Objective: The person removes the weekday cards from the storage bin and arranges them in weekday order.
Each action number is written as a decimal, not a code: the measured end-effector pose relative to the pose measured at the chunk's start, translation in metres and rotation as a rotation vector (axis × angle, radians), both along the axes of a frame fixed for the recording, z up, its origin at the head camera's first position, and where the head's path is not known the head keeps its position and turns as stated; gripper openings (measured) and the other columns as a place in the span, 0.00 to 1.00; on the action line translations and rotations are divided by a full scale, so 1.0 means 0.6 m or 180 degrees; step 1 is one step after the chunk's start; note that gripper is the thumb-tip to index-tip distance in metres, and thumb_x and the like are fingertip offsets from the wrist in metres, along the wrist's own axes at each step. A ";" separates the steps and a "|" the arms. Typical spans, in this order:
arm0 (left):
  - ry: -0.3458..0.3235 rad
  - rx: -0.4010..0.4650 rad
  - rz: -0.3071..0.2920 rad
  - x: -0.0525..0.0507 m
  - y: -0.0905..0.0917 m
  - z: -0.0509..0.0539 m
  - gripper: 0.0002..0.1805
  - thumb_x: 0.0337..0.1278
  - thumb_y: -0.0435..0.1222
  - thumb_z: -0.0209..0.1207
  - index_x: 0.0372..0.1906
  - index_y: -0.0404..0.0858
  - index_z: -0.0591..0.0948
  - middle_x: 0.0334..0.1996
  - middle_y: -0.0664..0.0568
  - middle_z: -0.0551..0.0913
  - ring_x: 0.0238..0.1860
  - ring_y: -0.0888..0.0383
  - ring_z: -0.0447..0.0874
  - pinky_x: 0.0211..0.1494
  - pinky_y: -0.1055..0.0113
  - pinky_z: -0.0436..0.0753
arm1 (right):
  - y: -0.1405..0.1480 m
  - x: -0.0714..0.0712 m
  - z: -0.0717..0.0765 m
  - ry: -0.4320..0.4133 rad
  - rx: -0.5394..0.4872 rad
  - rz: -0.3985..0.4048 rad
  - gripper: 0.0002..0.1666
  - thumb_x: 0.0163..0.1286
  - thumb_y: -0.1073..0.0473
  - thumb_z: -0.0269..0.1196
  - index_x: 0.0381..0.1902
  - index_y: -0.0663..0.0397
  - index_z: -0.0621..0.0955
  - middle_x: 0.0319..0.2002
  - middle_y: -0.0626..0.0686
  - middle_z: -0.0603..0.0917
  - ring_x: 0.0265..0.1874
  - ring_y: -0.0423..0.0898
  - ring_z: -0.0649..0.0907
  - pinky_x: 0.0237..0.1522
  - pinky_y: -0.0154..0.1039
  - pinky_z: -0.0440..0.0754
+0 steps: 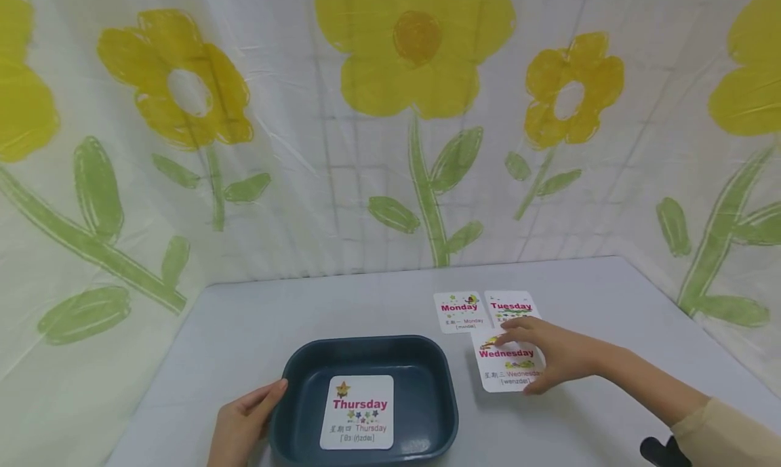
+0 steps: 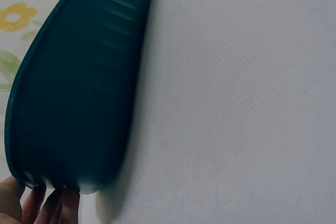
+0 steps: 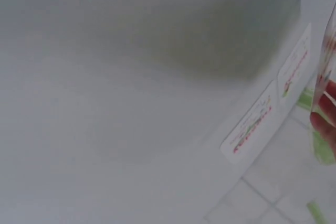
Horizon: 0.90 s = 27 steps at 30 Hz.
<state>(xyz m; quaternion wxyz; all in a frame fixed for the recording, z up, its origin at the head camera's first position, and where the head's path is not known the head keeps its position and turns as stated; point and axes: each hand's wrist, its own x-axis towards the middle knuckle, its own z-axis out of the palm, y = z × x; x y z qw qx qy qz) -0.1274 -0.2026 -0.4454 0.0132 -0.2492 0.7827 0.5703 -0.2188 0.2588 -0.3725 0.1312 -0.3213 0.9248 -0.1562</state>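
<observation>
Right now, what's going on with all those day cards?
A person is handling cards that have weekday names on them. Their left grip holds the side of a dark blue tray, and the Thursday card lies inside it. Their right grip holds the Wednesday card up off the white table, to the right of the tray. The Monday card and the Tuesday card lie side by side on the table, farther back.

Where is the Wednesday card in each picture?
Head: the Wednesday card is right of the dark tray, held by the right hand.
Left wrist: not in it.
Right wrist: at the right edge, seen nearly edge-on.
Shared landmark: the white table, in all three.
</observation>
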 end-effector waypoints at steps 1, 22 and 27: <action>-0.0006 0.0001 -0.0001 0.000 0.000 0.000 0.48 0.37 0.66 0.62 0.53 0.28 0.77 0.52 0.36 0.77 0.50 0.44 0.80 0.41 0.58 0.83 | 0.005 0.000 -0.002 0.0017 0.0030 -0.0004 0.38 0.43 0.42 0.73 0.54 0.35 0.74 0.63 0.57 0.67 0.61 0.61 0.65 0.53 0.61 0.71; -0.0034 -0.0080 0.0017 0.000 -0.002 -0.005 0.48 0.36 0.67 0.61 0.53 0.29 0.77 0.52 0.36 0.77 0.51 0.43 0.79 0.41 0.57 0.82 | 0.100 -0.033 -0.019 0.0344 0.0092 -0.0226 0.39 0.38 0.49 0.75 0.52 0.42 0.76 0.60 0.63 0.69 0.57 0.66 0.69 0.49 0.58 0.73; -0.0052 -0.0126 0.0020 -0.002 -0.002 -0.004 0.49 0.36 0.68 0.60 0.53 0.30 0.77 0.52 0.37 0.77 0.52 0.43 0.78 0.41 0.58 0.83 | 0.118 -0.054 -0.029 0.0249 0.0125 -0.0349 0.39 0.37 0.52 0.76 0.52 0.46 0.76 0.59 0.67 0.68 0.56 0.68 0.69 0.49 0.60 0.73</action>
